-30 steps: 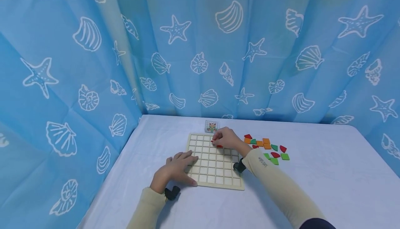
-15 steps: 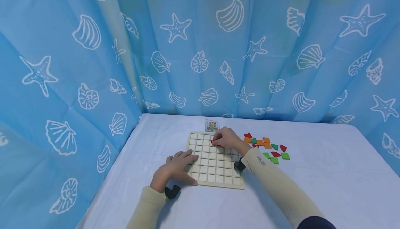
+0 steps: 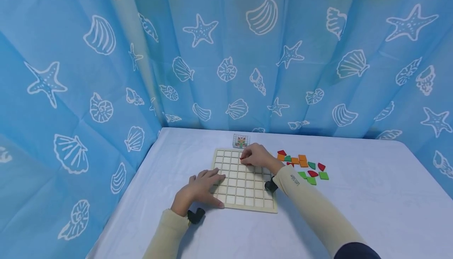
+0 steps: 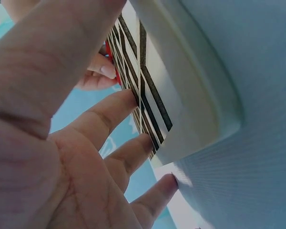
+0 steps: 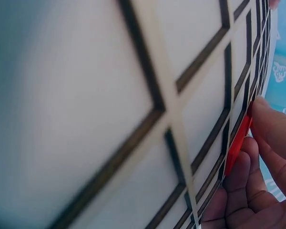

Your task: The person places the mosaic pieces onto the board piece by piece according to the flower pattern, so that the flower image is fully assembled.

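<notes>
Curtain (image 3: 42,141) drops along the table's left edge and runs on behind its far edge; white cloth of the table (image 3: 155,172) lies between that left edge and left hand (image 3: 199,189); left hand spread wide, grips nothing, fingers over the board's left edge, thumb at the near edge by the left corner; left wrist view has two fingertips at the grid, another past the board's edge; board (image 3: 240,192) flat, mid-table, cloth stretching from its near edge to the bottom of the head view; card (image 3: 241,141) with a pattern just beyond the board's far edge; red piece (image 5: 238,144) at the far part of the board, against the grid, cannot tell if seated in a cell; right hand (image 3: 257,156) nearly closed, pinches red piece between thumb and fingers; right sleeve (image 3: 311,208) crosses the board's right edge; loose pieces (image 3: 303,163), red, orange and green, scattered just right of the board, beyond the sleeve, some touching; cloth runs wide from them to the table's right edge.
</notes>
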A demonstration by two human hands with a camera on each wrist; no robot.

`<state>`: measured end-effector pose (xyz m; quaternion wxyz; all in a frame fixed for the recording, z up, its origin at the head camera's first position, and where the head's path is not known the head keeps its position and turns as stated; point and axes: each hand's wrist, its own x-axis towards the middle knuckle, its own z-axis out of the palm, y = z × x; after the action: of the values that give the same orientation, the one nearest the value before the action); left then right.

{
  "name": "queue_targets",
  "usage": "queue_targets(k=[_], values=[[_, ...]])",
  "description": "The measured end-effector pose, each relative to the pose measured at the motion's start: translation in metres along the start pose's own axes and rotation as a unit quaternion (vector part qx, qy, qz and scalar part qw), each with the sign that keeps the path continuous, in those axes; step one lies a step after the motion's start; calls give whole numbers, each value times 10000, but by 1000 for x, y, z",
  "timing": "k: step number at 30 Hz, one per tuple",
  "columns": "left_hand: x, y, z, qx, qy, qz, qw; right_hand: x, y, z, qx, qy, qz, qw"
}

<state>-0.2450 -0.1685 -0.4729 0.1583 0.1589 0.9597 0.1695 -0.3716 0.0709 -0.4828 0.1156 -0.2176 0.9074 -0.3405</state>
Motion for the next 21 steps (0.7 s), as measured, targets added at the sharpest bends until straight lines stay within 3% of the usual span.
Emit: queue_targets(k=[21], values=[[0,1,-1,45,24,-33,10000,6,5,-3,322,-139,294,9990]])
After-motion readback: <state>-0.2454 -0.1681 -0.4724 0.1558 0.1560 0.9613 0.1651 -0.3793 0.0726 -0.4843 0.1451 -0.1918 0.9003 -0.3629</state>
